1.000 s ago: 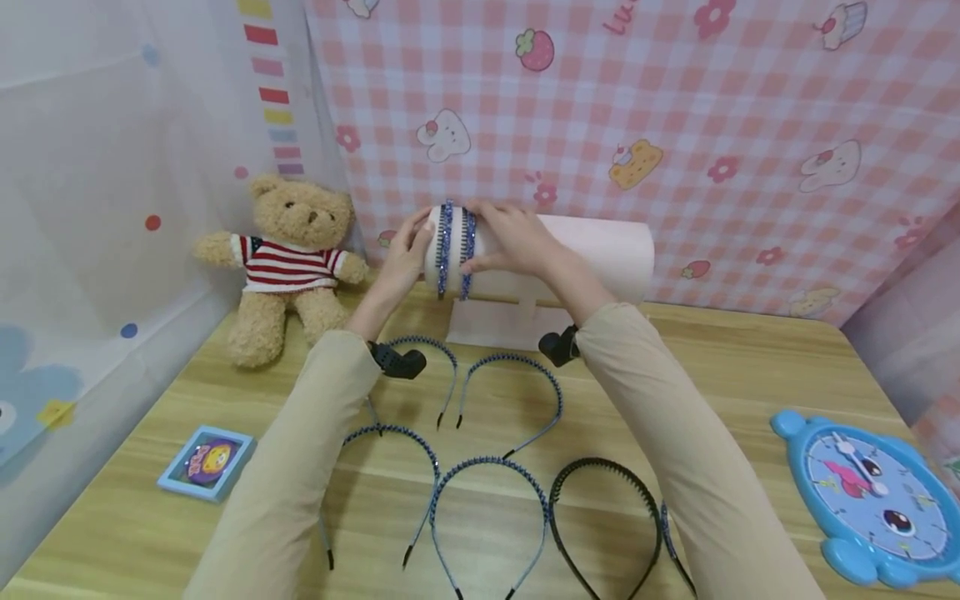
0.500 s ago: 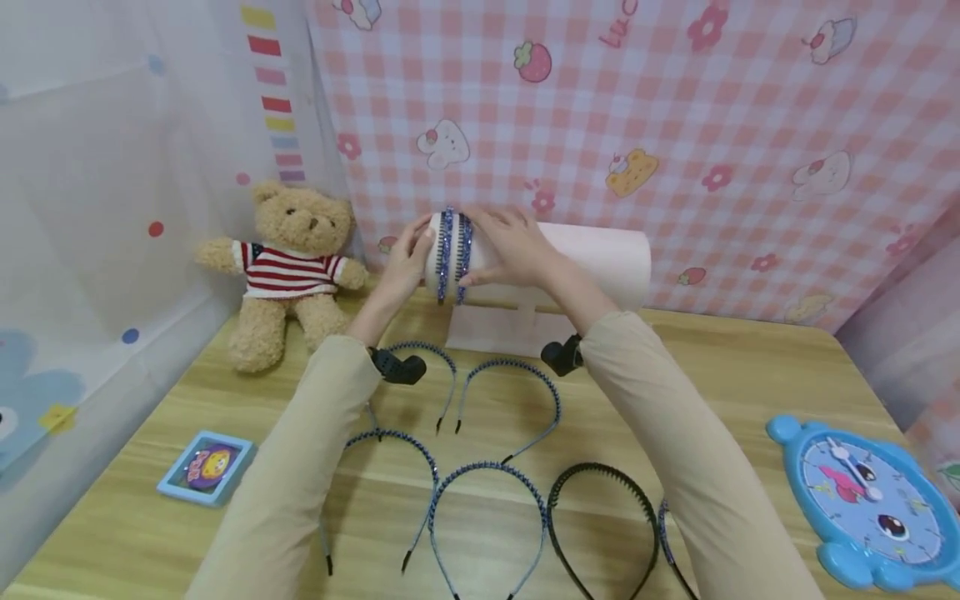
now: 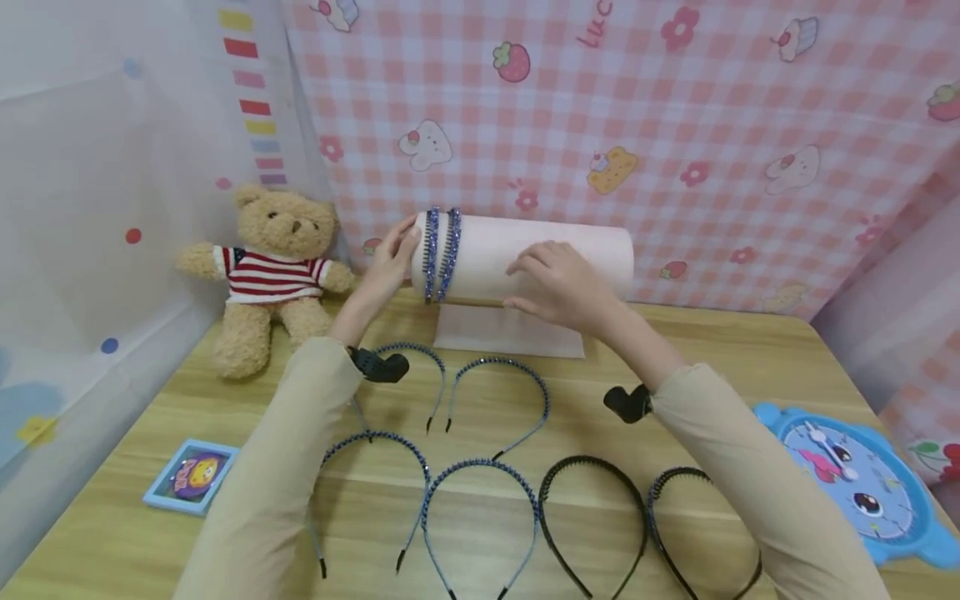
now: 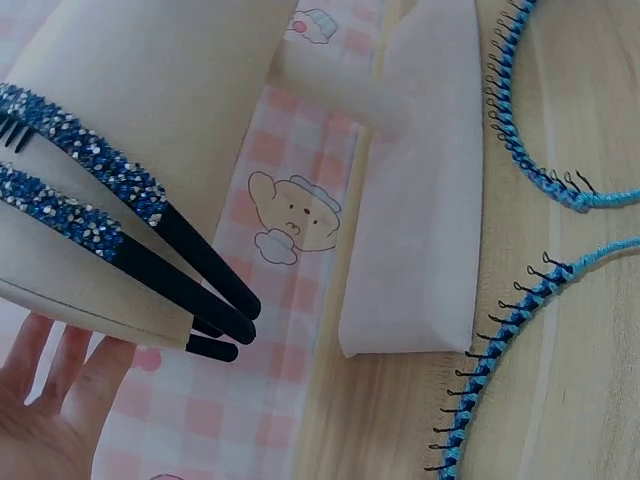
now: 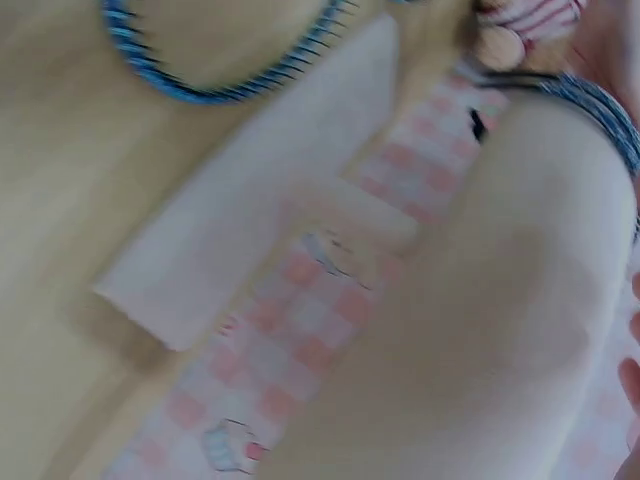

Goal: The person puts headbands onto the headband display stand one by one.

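A pale roll-shaped headband stand (image 3: pixel 487 254) lies level on its base (image 3: pixel 502 335). Two blue glittery headbands with black teeth, an outer one (image 3: pixel 431 254) and an inner one (image 3: pixel 450 254), sit side by side around its left end. My left hand (image 3: pixel 386 262) rests against that end; in the left wrist view its straight fingers (image 4: pixel 68 360) touch the roll's edge below the black headband tips. My right hand (image 3: pixel 566 287) hovers before the roll's middle, fingers loosely bent, holding nothing. In the right wrist view only some fingertips (image 5: pixel 632 375) show at the edge, slightly blurred.
Several headbands lie on the wooden table, among them a blue one (image 3: pixel 480 462) and a black one (image 3: pixel 592 458). A teddy bear (image 3: pixel 273 283) sits left, near a small blue frame (image 3: pixel 191 477). A blue toy clock (image 3: pixel 855 483) lies right, partly behind my sleeve.
My right hand has let go of the inner headband and moved right and down, off the roll's left part. That headband stays beside the outer one. The left hand keeps its place on the end.
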The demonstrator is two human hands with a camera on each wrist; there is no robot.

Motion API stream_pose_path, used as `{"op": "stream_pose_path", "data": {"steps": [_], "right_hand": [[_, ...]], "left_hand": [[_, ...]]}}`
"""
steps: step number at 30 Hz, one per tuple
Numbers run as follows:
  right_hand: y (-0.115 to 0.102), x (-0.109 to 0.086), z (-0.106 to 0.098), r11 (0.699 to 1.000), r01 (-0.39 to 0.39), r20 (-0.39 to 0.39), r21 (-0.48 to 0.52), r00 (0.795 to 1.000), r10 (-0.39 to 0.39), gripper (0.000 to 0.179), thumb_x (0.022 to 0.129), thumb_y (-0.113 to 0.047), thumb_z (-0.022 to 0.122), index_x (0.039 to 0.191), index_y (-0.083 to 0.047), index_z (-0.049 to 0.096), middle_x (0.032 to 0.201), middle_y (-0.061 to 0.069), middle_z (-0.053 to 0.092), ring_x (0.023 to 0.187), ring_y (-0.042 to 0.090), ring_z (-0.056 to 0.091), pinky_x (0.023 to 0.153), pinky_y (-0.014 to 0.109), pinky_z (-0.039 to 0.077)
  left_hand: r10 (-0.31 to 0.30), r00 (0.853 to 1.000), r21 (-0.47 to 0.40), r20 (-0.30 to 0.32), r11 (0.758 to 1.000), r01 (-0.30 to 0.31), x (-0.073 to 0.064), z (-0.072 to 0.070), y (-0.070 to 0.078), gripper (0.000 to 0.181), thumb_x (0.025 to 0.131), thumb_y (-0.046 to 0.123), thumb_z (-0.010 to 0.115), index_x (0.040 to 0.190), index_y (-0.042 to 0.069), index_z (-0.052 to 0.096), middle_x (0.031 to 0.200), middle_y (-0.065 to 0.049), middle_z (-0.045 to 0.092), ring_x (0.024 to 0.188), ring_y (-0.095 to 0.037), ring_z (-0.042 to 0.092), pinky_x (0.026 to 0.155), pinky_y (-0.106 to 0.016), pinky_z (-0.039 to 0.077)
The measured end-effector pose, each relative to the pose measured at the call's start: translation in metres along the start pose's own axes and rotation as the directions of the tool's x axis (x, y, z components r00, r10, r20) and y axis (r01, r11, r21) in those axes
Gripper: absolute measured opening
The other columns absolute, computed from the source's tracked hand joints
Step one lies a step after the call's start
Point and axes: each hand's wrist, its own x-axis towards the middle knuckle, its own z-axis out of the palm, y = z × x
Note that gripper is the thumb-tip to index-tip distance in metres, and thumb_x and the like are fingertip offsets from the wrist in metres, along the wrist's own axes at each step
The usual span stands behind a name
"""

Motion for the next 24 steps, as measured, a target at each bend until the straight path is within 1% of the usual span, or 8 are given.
{"op": "stream_pose_path", "data": {"steps": [3, 5, 6, 9, 12, 15, 17, 24], "right_hand": [[-0.005, -0.013, 0.01, 0.999, 0.047, 0.056, 0.017, 0.997, -0.047, 0.022, 0.076, -0.026, 0.073, 0.085, -0.008, 0.065, 0.078, 0.003, 0.064, 0.073, 0.018, 0.057, 0.069, 0.03, 0.049], [-0.007, -0.022, 0.016, 0.998, -0.019, 0.207, 0.06, 0.978, 0.006, 0.019, 0.079, -0.026, 0.07, 0.086, -0.009, 0.065, 0.075, 0.002, 0.064, 0.068, 0.015, 0.058, 0.063, 0.028, 0.049], [-0.008, -0.026, 0.02, 0.993, -0.079, 0.303, 0.083, 0.952, 0.05, 0.02, 0.081, -0.026, 0.069, 0.089, -0.008, 0.065, 0.077, 0.002, 0.065, 0.068, 0.015, 0.059, 0.063, 0.027, 0.05], [-0.006, -0.039, 0.03, 0.934, -0.331, 0.558, 0.134, 0.804, 0.205, 0.028, 0.086, -0.023, 0.064, 0.104, -0.002, 0.062, 0.091, 0.01, 0.068, 0.079, 0.021, 0.063, 0.071, 0.031, 0.054], [-0.002, -0.051, 0.041, 0.818, -0.56, 0.708, 0.13, 0.63, 0.319, 0.037, 0.087, -0.021, 0.062, 0.113, 0.004, 0.055, 0.106, 0.019, 0.063, 0.095, 0.028, 0.061, 0.083, 0.038, 0.052], [0.0, -0.06, 0.049, 0.724, -0.681, 0.766, 0.111, 0.523, 0.374, 0.042, 0.086, -0.022, 0.063, 0.114, 0.007, 0.051, 0.111, 0.024, 0.058, 0.101, 0.033, 0.058, 0.086, 0.04, 0.051], [0.0, -0.065, 0.054, 0.696, -0.71, 0.78, 0.105, 0.493, 0.386, 0.044, 0.085, -0.023, 0.065, 0.113, 0.008, 0.051, 0.111, 0.024, 0.057, 0.096, 0.029, 0.058, 0.083, 0.037, 0.052], [0.004, -0.073, 0.063, 0.566, -0.806, 0.802, 0.173, 0.449, 0.395, 0.029, 0.086, -0.001, 0.056, 0.111, 0.009, 0.047, 0.094, 0.025, 0.058, 0.055, 0.014, 0.055, 0.051, 0.027, 0.054]], "left_hand": [[-0.012, 1.0, 0.0, -0.014, 1.0, 0.012, -0.001, -0.004, 0.002, 0.052, 0.097, 0.042, 0.037, 0.144, 0.023, 0.027, 0.144, -0.014, 0.035, 0.12, -0.034, 0.046, 0.092, -0.048, 0.049], [-0.026, 1.0, -0.004, -0.017, 1.0, 0.026, 0.0, -0.005, 0.003, 0.052, 0.097, 0.041, 0.037, 0.144, 0.023, 0.027, 0.144, -0.012, 0.035, 0.122, -0.033, 0.045, 0.092, -0.049, 0.048], [-0.033, 0.999, -0.005, -0.019, 0.999, 0.033, 0.0, -0.006, 0.004, 0.051, 0.097, 0.041, 0.037, 0.144, 0.023, 0.027, 0.145, -0.012, 0.035, 0.122, -0.032, 0.045, 0.092, -0.05, 0.048], [-0.06, 0.998, -0.017, -0.02, 0.998, 0.059, 0.001, -0.006, 0.006, 0.051, 0.097, 0.04, 0.038, 0.144, 0.023, 0.028, 0.146, -0.01, 0.033, 0.123, -0.033, 0.044, 0.09, -0.051, 0.049], [-0.08, 0.997, -0.018, -0.014, 0.997, 0.08, 0.001, -0.005, 0.006, 0.051, 0.097, 0.04, 0.038, 0.144, 0.023, 0.028, 0.147, -0.01, 0.032, 0.124, -0.033, 0.043, 0.091, -0.051, 0.048], [-0.103, 0.995, -0.041, -0.01, 0.994, 0.102, 0.0, -0.003, 0.005, 0.052, 0.096, 0.04, 0.039, 0.144, 0.024, 0.028, 0.146, -0.01, 0.032, 0.125, -0.032, 0.042, 0.094, -0.05, 0.047], [-0.117, 0.993, -0.056, -0.011, 0.992, 0.116, 0.0, -0.002, 0.005, 0.051, 0.096, 0.041, 0.039, 0.143, 0.025, 0.028, 0.145, -0.01, 0.033, 0.125, -0.031, 0.042, 0.095, -0.05, 0.046], [-0.125, 0.992, -0.053, -0.012, 0.991, 0.124, 0.001, 0.0, 0.006, 0.051, 0.096, 0.043, 0.038, 0.143, 0.028, 0.028, 0.143, -0.009, 0.033, 0.124, -0.03, 0.042, 0.096, -0.049, 0.045]]}}
